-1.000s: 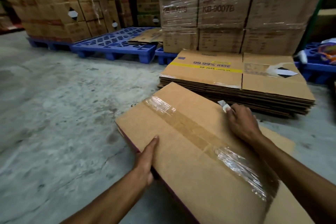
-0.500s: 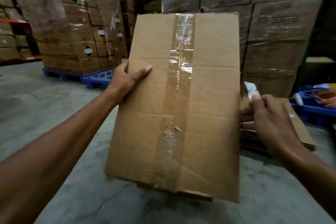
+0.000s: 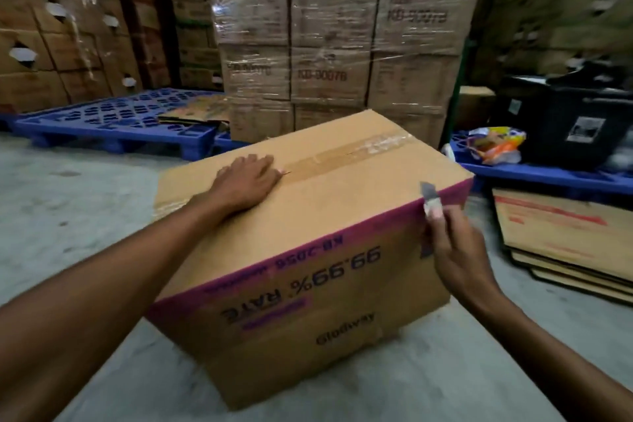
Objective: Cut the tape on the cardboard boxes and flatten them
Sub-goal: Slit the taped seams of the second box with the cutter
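The box (image 3: 308, 233) sits on the floor, its tape (image 3: 342, 156) uncut. My left hand (image 3: 246, 178) presses flat on top; my right hand (image 3: 452, 247) pinches the blade (image 3: 428, 195). Next, I'd slit along the tape.

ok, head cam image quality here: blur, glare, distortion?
Head view: motion blur smears the right edge and the flattened cardboard; glare streaks on the stretch-wrapped boxes; wide-angle bending at the borders; the box, left hand and blade stay readable.
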Demonstrator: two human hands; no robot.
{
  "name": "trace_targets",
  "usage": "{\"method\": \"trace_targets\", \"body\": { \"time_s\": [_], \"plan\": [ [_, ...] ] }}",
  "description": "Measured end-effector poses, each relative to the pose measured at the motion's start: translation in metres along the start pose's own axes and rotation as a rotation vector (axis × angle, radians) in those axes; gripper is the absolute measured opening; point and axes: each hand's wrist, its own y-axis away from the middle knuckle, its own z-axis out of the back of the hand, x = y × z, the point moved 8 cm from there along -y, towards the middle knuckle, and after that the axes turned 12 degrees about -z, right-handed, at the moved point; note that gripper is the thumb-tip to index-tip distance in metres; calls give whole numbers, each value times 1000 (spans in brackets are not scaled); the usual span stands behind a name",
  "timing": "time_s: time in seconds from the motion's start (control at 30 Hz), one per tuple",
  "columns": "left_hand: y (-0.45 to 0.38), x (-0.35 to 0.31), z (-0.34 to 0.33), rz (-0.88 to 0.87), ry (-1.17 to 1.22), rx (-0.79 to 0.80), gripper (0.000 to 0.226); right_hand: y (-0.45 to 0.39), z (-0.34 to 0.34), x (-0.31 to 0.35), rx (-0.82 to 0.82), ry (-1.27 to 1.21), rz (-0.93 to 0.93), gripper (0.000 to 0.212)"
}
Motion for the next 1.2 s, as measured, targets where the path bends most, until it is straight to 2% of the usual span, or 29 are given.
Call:
{"method": "trace_targets", "body": {
  "time_s": [0.1,0.17,0.27,0.33,0.37,0.4,0.43,0.53,0.63,0.7,0.77,0.87,0.93,1.03,1.1,1.2],
  "plan": [
    [24,15,7,41,-30,-83,54,-24,28,27,-236,9,137,32],
    [48,40,9,203,-102,-96,59,-46,30,49,-283,92,221,29],
    [93,93,11,568,-72,-31,77,-97,16,45,-147,246,71,27],
    [120,115,0,749,249,-60,91,-114,-1,26,33,191,-113,29],
    [127,113,-10,771,473,-87,90,-113,-15,16,119,123,-198,28],
    [128,108,-15,754,640,-120,83,-106,-29,10,161,96,-228,27],
    [127,103,-16,729,698,-136,77,-99,-44,10,170,119,-202,27],
    [115,91,-10,639,575,-150,68,-88,-65,21,64,353,-58,32],
    [107,85,-9,617,455,-156,64,-104,-39,-10,-16,483,-229,34],
    [106,90,-15,626,496,-189,60,-110,-23,-37,25,438,-316,34],
    [103,95,-20,634,524,-200,54,-105,-17,-45,65,379,-307,35],
    [102,103,-11,663,552,-170,47,-94,-3,-44,-17,400,-299,31],
    [103,112,7,661,489,-97,43,-84,12,-34,-43,426,-314,28],
    [100,124,30,643,388,-7,43,-59,24,-21,113,407,-332,32],
    [97,125,30,620,311,-1,51,-32,20,-22,233,368,-376,32],
    [96,118,19,561,60,-15,65,-12,5,-46,232,287,-412,37]
  ]
}}
